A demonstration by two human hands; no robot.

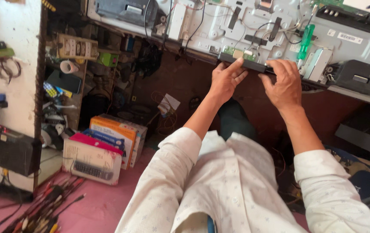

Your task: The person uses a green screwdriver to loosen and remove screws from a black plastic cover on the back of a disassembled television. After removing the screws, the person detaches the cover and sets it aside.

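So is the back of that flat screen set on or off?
Off. The metal chassis lies bare, with wiring and green circuit boards showing; a green-handled screwdriver rests on it.

Looking down at an opened flat TV chassis (280, 30), metal back exposed. Left hand (226, 80) and right hand (285, 84) both gripping a narrow black strip (247, 64) along its lower edge, fingers curled over it. Green-handled screwdriver (305, 43) lying on the panel just above the right hand. Cardboard boxes (107, 146) stacked on the pink floor (94, 207), loose cables (42, 211) nearby.
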